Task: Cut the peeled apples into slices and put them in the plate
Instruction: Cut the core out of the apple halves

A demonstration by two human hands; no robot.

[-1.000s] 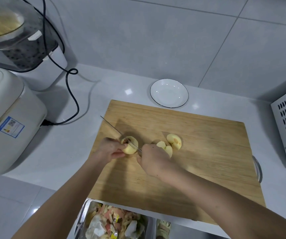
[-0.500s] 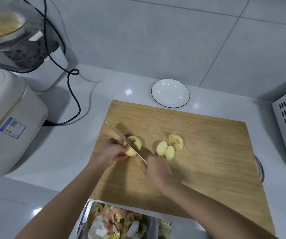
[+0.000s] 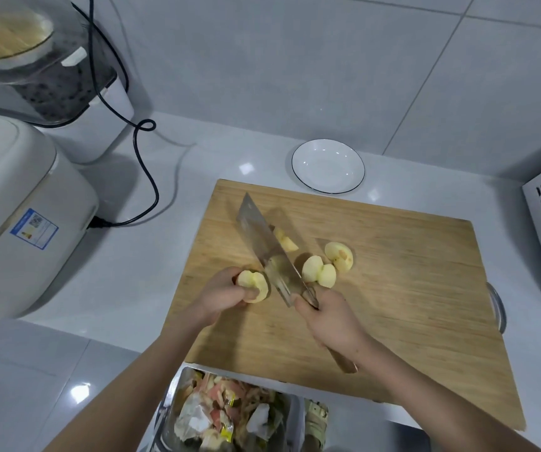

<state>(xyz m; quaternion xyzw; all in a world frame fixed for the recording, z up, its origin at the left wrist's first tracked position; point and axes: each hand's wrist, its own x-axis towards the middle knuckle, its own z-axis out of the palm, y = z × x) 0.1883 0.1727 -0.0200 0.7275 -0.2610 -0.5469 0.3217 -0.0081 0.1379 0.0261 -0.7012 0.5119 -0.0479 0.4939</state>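
Left hand (image 3: 226, 293) is gripping a pale yellow peeled apple chunk (image 3: 253, 283) over the near-left part of the rectangular wooden cutting board (image 3: 409, 288). Fingers are curling round its curved back. Cannot tell whether the chunk is resting on the wood or lifted off it.

Right hand (image 3: 332, 321) is wrapping tightly round the wooden handle of the broad steel cleaver (image 3: 259, 243). Blade is angling away to the far left, flat side showing, just beside the chunk; contact not clear.

Three peeled apple pieces (image 3: 319, 272) are lying right of the blade, two of them touching. A small apple wedge (image 3: 284, 241) is peeking out on the blade's far side. The white round plate with a thin dark rim (image 3: 327, 164) is sitting just past the board's far edge, no slices in it yet.

Handling, as judged:
- Flesh is looking moist and smooth, so probably slippery.
- Chunk is likely light, firm and crisp rather than soft.
- The rounded back is liable to rock, so flat cut face down seems safest.
- Best hold is on the curved sides, fingertips tucked back from the edge.

Textures: the board is showing matte grain and the blade is reflecting dully. The glossy white countertop (image 3: 138, 265) is catching highlights. A stainless steel tray of peelings (image 3: 230, 415) is sitting at the near edge.
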